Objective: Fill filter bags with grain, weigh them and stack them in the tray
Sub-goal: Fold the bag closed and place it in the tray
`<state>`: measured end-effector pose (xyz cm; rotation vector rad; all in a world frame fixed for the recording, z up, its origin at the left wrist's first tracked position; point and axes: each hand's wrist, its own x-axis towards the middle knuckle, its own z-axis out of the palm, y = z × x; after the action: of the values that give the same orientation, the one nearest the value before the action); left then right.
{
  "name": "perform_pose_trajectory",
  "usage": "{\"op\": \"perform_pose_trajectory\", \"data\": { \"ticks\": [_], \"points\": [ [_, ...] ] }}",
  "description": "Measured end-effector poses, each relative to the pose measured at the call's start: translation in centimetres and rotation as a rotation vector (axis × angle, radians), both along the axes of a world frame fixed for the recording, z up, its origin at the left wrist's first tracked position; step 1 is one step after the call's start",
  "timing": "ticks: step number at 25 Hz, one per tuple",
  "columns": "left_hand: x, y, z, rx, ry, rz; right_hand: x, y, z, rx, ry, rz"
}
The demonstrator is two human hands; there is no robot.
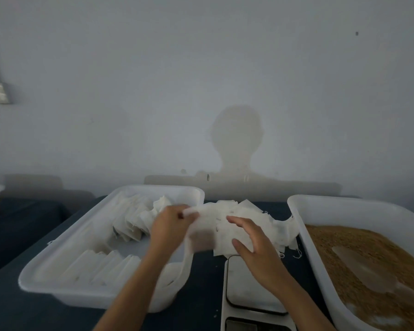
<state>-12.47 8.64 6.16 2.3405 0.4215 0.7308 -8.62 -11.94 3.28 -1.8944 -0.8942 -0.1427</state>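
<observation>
- The scale sits at the near middle of the dark table and serves as the landmark: it lies between the two white tubs, probably so a bag can pass from grain to weighing to stacking with short reaches.
- Just behind the scale lies the loose pile of empty filter bags, fanned out flat with their strings trailing toward the right tub; it is close to both hands, which suits picking one at a time.
- The left hand, behind and left of the scale, pinches one filter bag at its upper edge between thumb and curled fingers, lifting it off the pile; the bag hangs blurred, so I cannot tell whether its mouth is open.
- The right hand, directly over the far edge of the scale, lies released with fingers spread on the pile, seemingly holding the other bags down so only one comes away.
- Left of the scale stands the tray, with filled bags lined in overlapping rows along its near side and more leaning at its far side; the rows keep them packed upright.
- Right of the scale is the grain tub, brown grain heaped inside, with a pale scoop resting on it, ready for filling.
- Judged from this, the step in hand is taking a fresh bag; filling and weighing are not yet done.
</observation>
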Motion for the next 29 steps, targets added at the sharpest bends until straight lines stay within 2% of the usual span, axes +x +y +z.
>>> {"op": "perform_pose_trajectory", "data": {
  "ticks": [3, 7, 9, 11, 17, 22, 26, 29],
  "points": [
    [-1.3, 7.3, -0.2, -0.090, 0.062, 0.173, -0.6, -0.2, -0.6, -0.081, -0.039, 0.031],
    [-3.4, 15.5, -3.0, -0.209, 0.119, 0.382, -0.6, -1.8, -1.4, -0.132, 0.004, 0.025],
    [-4.1, 18.2, -4.2, -0.329, 0.157, 0.400, -0.4, -2.2, -1.6, -0.123, 0.035, 0.012],
    [-4.2, 20.0, -4.9, -0.371, 0.207, 0.383, -0.3, -2.3, -1.6, -0.113, 0.064, 0.013],
    [-4.7, 21.0, -5.1, -0.095, 0.542, 0.382, -1.0, 0.0, -1.6, -0.127, 0.146, 0.079],
    [-5.3, 20.2, -4.9, 0.166, 0.714, 0.396, -1.0, 1.9, -1.9, -0.198, 0.223, 0.103],
    [-4.6, 18.4, -3.9, 0.500, 0.647, 0.463, 2.0, 1.5, -1.3, -0.271, 0.249, 0.029],
    [-3.6, 16.6, -2.9, 0.547, 0.513, 0.441, 6.4, 0.8, -0.4, -0.326, 0.167, -0.167]
  ]
}}
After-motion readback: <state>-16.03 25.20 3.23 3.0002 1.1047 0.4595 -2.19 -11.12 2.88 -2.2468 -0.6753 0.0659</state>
